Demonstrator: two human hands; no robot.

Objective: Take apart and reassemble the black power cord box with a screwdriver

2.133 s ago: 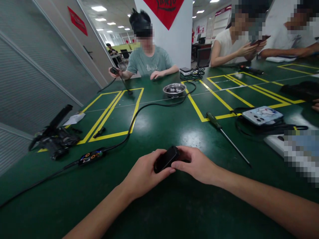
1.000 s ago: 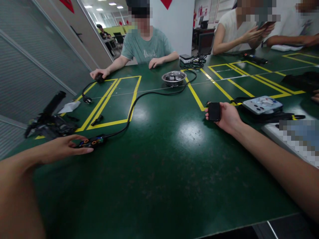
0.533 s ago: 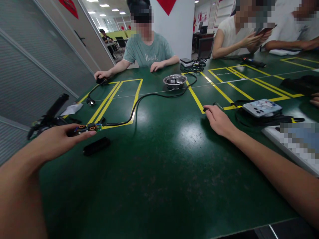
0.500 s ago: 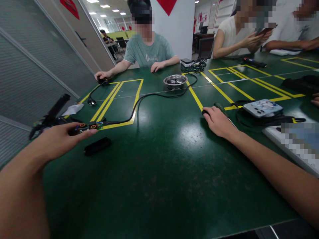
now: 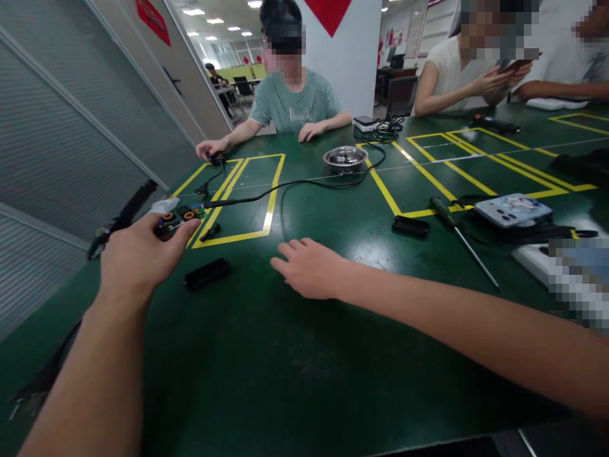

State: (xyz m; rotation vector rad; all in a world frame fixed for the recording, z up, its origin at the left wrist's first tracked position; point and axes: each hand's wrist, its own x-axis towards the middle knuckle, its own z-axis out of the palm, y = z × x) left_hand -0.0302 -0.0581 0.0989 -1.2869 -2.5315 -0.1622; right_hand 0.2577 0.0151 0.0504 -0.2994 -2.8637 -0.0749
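My left hand [image 5: 136, 254] is closed on a circuit board [image 5: 189, 215] with round orange-and-black parts, thumb and fingers at its edge. A black cable [image 5: 228, 202] runs from the board across the table. My right hand [image 5: 311, 270] is over the middle of the table, fingers apart and holding nothing. Between the two hands lies a long black cover [image 5: 207, 274]. Just past it is a small black piece [image 5: 210, 232]. Farther right, a second black cover [image 5: 410, 226] lies beside a screwdriver [image 5: 443, 211] with a dark green handle.
A shiny metal bowl [image 5: 345, 158] with small items sits farther back, near coiled cables [image 5: 384, 131]. At right are a phone [image 5: 514, 209] and a white-edged device [image 5: 528, 257]. Yellow tape [image 5: 238, 240] marks the green table. A co-worker's hand [image 5: 210, 150] touches something dark opposite.
My right hand has let go of the black cover at right and moved left, to the table's middle. My left hand still grips the circuit board, now tilted slightly differently. The view has shifted a little.
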